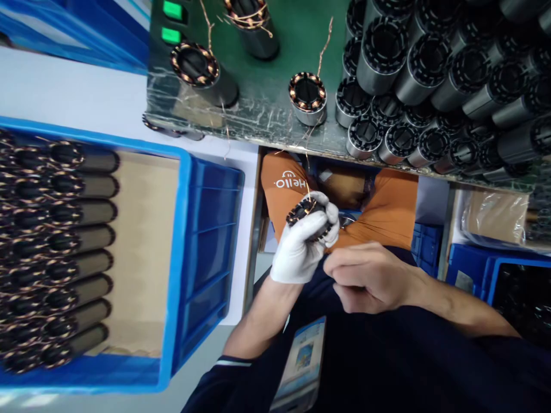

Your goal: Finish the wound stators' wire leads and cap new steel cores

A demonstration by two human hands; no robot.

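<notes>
White-gloved, the left hand (303, 246) had its fingers clamped around a copper-wound cylinder (298, 213) off the desk's (301, 34) near edge. Just beside, the bare right hand (370, 276) had its fingers curled together; whether they pinched anything, I could not tell. Another cylinder (309, 103) stood near that edge.

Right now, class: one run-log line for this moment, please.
left hand: gloved, holds wound core; right hand: bare, curled; blue bin: more cores

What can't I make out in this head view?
Head view: whether the right hand holds anything; curled fingers hide it.
Head view: much of the coil; the left hand covers it.
Head view: phone screen text; too small.
Head view: blue crate's left end; cut by the edge.
</notes>
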